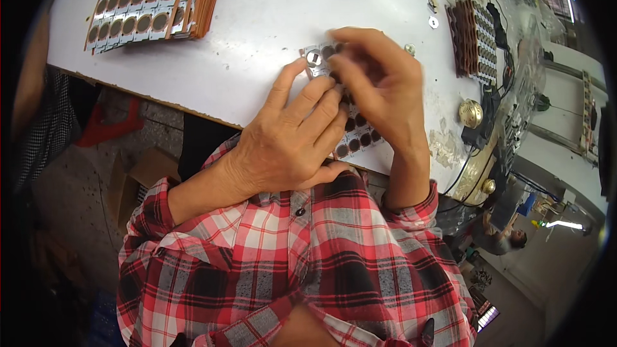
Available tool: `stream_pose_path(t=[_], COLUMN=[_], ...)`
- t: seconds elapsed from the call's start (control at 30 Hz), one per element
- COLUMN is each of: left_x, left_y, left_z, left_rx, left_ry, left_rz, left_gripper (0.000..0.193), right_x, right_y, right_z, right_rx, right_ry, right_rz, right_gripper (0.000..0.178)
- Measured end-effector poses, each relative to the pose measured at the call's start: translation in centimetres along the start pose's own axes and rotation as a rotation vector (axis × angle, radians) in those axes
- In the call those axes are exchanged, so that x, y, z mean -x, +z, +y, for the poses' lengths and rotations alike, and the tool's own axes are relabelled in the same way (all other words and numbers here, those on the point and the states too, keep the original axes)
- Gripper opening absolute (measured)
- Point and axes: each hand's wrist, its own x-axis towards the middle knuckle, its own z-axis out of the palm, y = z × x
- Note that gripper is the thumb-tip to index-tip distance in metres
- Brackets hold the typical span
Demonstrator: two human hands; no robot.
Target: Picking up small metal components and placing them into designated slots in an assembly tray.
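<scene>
Near the front edge of the white table lies a panel of small circuit boards (357, 135) with rows of dark round pads. My left hand (289, 128) rests across it, fingers spread and stretched out, holding the panel against the tabletop. By the left index fingertip, a small round metal part (313, 58) sits on the panel's far corner. My right hand (382, 83) is bent over the panel's far end, thumb and fingers drawn together. Its fingertips are blurred by motion, and I cannot make out what is between them. Both hands cover much of the panel.
A thick stack of similar panels (144, 3) stands at the far left, and a smaller stack (474, 38) at the right. Loose metal parts (433, 22) lie scattered at the back. A round metal object (470, 114) and black cables are on the right. Another person (504, 239) is in the background.
</scene>
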Motion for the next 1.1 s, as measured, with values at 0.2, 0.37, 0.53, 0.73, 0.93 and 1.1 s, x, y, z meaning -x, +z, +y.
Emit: stream_pose_path(t=[0.2, 0.37, 0.53, 0.73, 0.93, 1.1], left_x=[0.0, 0.2, 0.6, -0.4, -3.3, -4.2], left_y=[1.1, 0.8, 0.8, -1.0, -1.0, -1.2], left_z=[-0.1, -0.2, -0.2, -0.5, -2.3, -4.0], left_rx=[-0.021, -0.046, 0.011, 0.203, 0.580, 0.869], left_ry=[0.005, -0.001, -0.032, -0.041, -0.327, -0.493], left_rz=[0.035, 0.057, 0.066, 0.201, 0.370, 0.314], left_gripper=[0.071, 0.073, 0.068, 0.061, 0.053, 0.027], right_x=[1.9, 1.9, 1.8, 1.7, 1.2, 0.0], right_y=[-5.3, -6.0, -6.9, -5.4, -1.9, 0.7], right_z=[2.9, 4.3, 4.1, 2.1, -1.2, -2.0], right_rx=[0.500, 0.050, -0.519, -0.786, -0.771, -0.804], right_ry=[0.360, 0.358, 0.438, 0.424, 0.401, 0.386], right_rz=[0.478, 0.418, 0.450, 0.409, 0.291, 0.321], right_gripper=[0.018, 0.016, 0.014, 0.013, 0.010, 0.009])
